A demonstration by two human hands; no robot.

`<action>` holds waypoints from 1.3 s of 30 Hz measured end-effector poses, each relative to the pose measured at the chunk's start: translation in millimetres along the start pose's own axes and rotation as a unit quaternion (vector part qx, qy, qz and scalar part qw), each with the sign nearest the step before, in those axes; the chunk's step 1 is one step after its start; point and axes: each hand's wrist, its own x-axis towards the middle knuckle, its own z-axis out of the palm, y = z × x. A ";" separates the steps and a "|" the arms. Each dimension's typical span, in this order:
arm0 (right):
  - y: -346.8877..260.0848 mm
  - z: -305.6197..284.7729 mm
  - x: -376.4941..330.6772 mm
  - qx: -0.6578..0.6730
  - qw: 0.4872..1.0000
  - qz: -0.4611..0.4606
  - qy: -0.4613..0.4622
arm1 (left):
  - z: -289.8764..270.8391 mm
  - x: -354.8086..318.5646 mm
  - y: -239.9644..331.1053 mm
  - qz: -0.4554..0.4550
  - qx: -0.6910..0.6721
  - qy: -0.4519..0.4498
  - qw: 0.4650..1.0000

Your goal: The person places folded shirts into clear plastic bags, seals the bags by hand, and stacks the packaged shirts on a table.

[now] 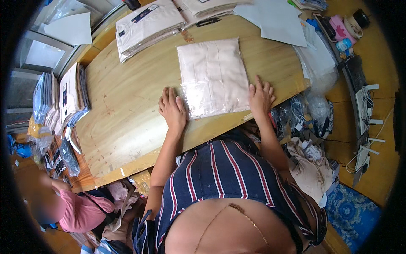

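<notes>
A folded pale pink garment in a clear plastic bag [213, 76] lies flat on the wooden table [131, 93], close to its near edge. My left hand [172, 111] rests at the bag's lower left side, fingers stretched out and lying on the table. At the lower right side, my right hand [261, 99] has its fingers apart, with the thumb side against the bag's edge. Neither hand grips anything. The plastic shines in places and looks smooth across the garment.
Stacked bagged garments [148, 25] lie along the far edge, with a black clip-like object [208, 22] beside them. White paper sheets [281, 27] cover the far right corner. More folded garments [72, 93] are piled at the left. A person in pink [84, 209] sits at the lower left.
</notes>
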 end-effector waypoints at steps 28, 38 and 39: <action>12.3 -0.2 -25.7 0.099 0.967 -0.234 0.035 | -14.2 -17.0 2.0 0.083 -0.155 0.016 0.984; -35.0 -117.1 47.9 0.511 0.837 -0.158 0.119 | -101.6 41.0 43.7 0.133 -0.301 0.233 0.915; -42.8 -116.5 55.2 0.541 0.820 -0.157 0.104 | -97.7 43.7 43.7 0.099 -0.268 0.213 0.934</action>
